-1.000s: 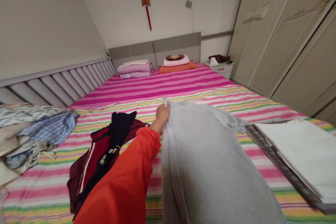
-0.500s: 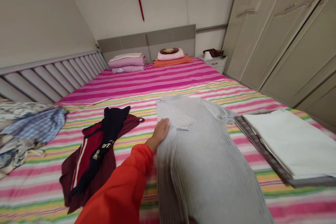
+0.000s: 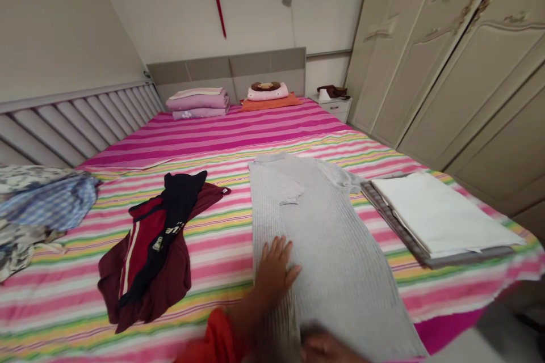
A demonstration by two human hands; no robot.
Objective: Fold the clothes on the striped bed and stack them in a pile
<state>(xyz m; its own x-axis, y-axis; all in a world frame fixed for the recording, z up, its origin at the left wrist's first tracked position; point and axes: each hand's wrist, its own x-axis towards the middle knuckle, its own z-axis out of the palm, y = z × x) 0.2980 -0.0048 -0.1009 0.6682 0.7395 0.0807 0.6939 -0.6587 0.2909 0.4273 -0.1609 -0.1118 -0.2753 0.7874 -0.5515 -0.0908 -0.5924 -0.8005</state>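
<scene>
A long light-grey ribbed knit dress (image 3: 332,238) lies on the striped bed, its left side folded inward and one short sleeve sticking out at the right. My left hand (image 3: 276,266) rests flat on the folded left side, fingers spread. At the bottom edge, my right hand (image 3: 323,347) is by the lower part of the dress. It is smeared by motion and partly cut off, so I cannot see what its fingers do.
Dark red and navy clothes (image 3: 157,244) lie to the left. Beyond them is a heap of patterned clothes (image 3: 63,198). Folded white cloth (image 3: 443,212) lies on grey cloth at the right. Folded pink bedding (image 3: 198,103) sits near the headboard (image 3: 191,71). Wardrobe doors (image 3: 447,68) stand at the right.
My left hand has slid down the dress toward me, from near the collar to its middle, and its fingers are spread. My right hand has come into view at the bottom.
</scene>
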